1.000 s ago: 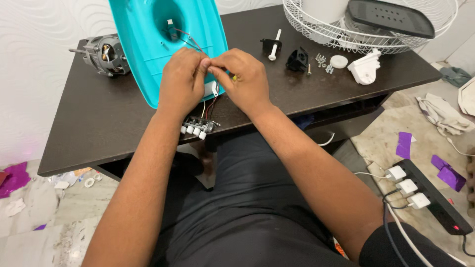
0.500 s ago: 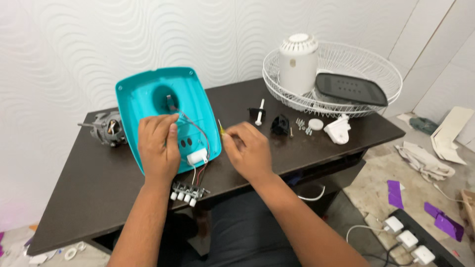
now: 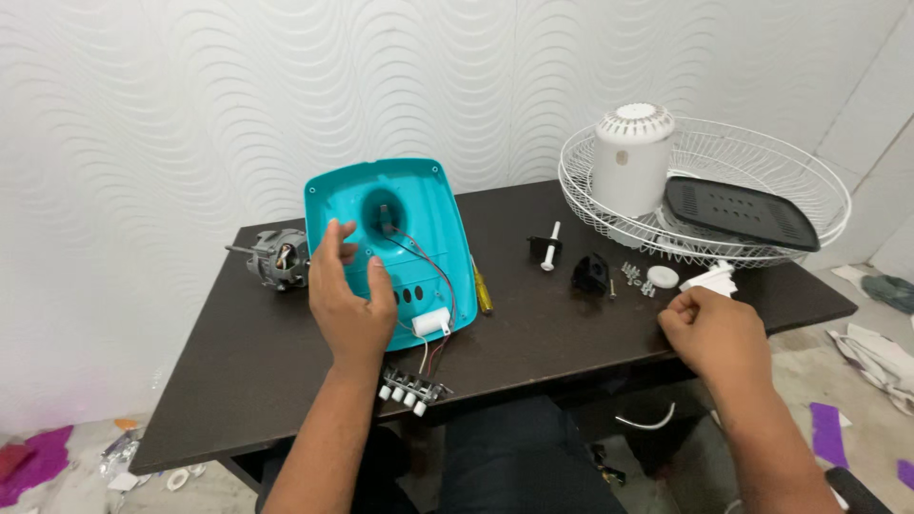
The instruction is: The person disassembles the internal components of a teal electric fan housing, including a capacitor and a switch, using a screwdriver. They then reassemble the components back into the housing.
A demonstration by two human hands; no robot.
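Evidently mid-disassembly: the left hand [image 3: 350, 303] rests open on the turquoise plastic fan-base shell [image 3: 392, 249] lying on the dark worktop [image 3: 533, 328], while the right hand [image 3: 716, 333], loosely curled, touches a small white plastic part [image 3: 712, 279], which a firmer grip would probably secure.

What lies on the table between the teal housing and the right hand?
In the head view, between the teal housing and the right hand: a yellow-handled screwdriver, a white pin, a black bracket, small screws.
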